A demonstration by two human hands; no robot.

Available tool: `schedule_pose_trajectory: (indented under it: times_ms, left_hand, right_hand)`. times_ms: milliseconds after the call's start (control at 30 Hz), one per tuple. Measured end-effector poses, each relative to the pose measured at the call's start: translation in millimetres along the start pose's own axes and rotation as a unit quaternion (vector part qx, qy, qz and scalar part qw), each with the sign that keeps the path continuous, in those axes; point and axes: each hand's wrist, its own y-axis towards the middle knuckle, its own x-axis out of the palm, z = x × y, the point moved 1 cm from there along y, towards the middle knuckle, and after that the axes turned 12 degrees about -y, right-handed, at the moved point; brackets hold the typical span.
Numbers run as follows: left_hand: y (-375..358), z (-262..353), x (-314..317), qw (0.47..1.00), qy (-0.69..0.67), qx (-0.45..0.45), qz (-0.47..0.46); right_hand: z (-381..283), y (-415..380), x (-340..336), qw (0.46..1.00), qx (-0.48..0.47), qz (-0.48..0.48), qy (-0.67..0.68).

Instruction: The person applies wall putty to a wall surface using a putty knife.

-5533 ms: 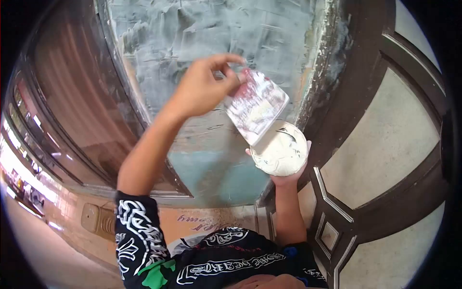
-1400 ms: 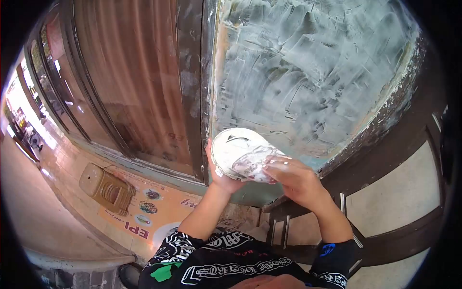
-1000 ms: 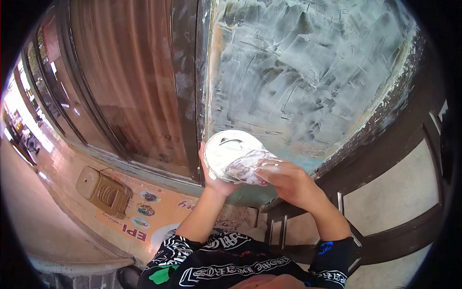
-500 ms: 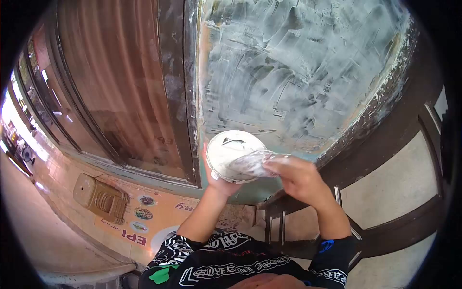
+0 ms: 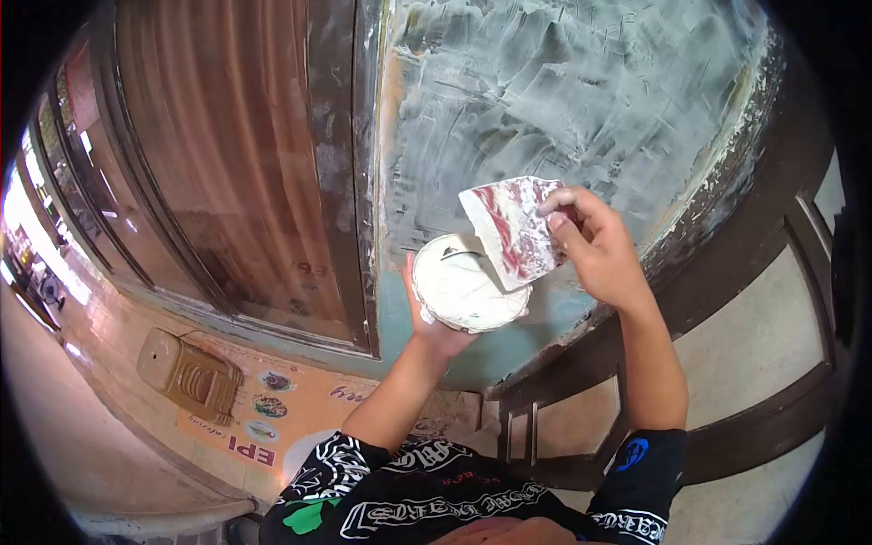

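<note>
My left hand [image 5: 440, 336] supports a round white container [image 5: 465, 295] from below, its fingers around the near and left sides. White paste coats the top of the container, with a dark curved mark near its far edge. In my right hand [image 5: 595, 241], pinched between thumb and fingers, is a flat reddish scraper [image 5: 516, 227] smeared with white paste. One long edge of the scraper is thick with paste, and its lower corner overlaps the container's right rim. Behind both stands a blue-grey wall panel [image 5: 545, 100] streaked with white paste.
A glass door with a brown frame [image 5: 341, 182] adjoins the panel on the left. To the right runs dark-framed panelling [image 5: 727, 363]. On the floor at lower left, a brown plastic stool [image 5: 195, 372] lies beside an orange printed banner [image 5: 300, 400].
My right hand has lifted the scraper up and right off the paste, turning its flat reddish face into view. The container has shifted slightly to the right in my left hand.
</note>
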Motion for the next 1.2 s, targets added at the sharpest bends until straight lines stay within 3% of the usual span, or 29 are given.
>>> schedule_pose_trajectory:
  times_ms: [67, 133, 267, 300, 333, 433, 733, 800, 1000, 1067, 1133, 1200]
  left_hand:
    - [3, 2, 1, 1.0, -0.02, 0.001, -0.02]
    - [5, 4, 3, 0.999, -0.015, 0.012, -0.026]
    - [6, 19, 1, 0.999, -0.008, 0.032, -0.031]
    - [4, 22, 4, 0.989, -0.081, 0.012, -0.125]
    - [4, 26, 2, 0.989, -0.081, 0.015, -0.126]
    - [11, 38, 5, 0.997, 0.001, 0.064, -0.037]
    - [32, 67, 1, 0.993, -0.03, 0.111, -0.042]
    - [29, 71, -5, 0.991, -0.07, 0.116, -0.009]
    - [19, 79, -24, 0.992, -0.037, 0.118, -0.001]
    - [14, 81, -23, 0.992, -0.046, 0.117, 0.009]
    - [13, 83, -26, 0.991, -0.032, 0.131, 0.008]
    - [12, 84, -25, 0.99, -0.027, 0.137, 0.011]
  right_hand:
    - [-5, 11, -2, 1.0, -0.025, 0.012, -0.002]
    - [-15, 22, -10, 0.994, 0.078, -0.08, -0.012]
    - [-23, 40, -21, 0.963, 0.108, -0.181, 0.166]
    - [-33, 41, -19, 0.976, 0.111, -0.161, 0.097]
    - [-35, 46, -18, 0.976, 0.109, -0.163, 0.097]
    - [-38, 69, -12, 0.993, -0.023, -0.095, -0.068]
    - [-78, 165, -8, 0.942, 0.052, -0.036, -0.328]
    - [-75, 188, -11, 0.901, -0.082, 0.052, -0.423]
    - [-85, 216, -11, 0.863, -0.126, 0.032, -0.487]
    - [-87, 223, -23, 0.787, -0.225, 0.2, -0.538]
    - [-85, 225, -26, 0.804, -0.226, 0.184, -0.518]
    - [-73, 218, -14, 0.775, -0.274, 0.177, -0.541]
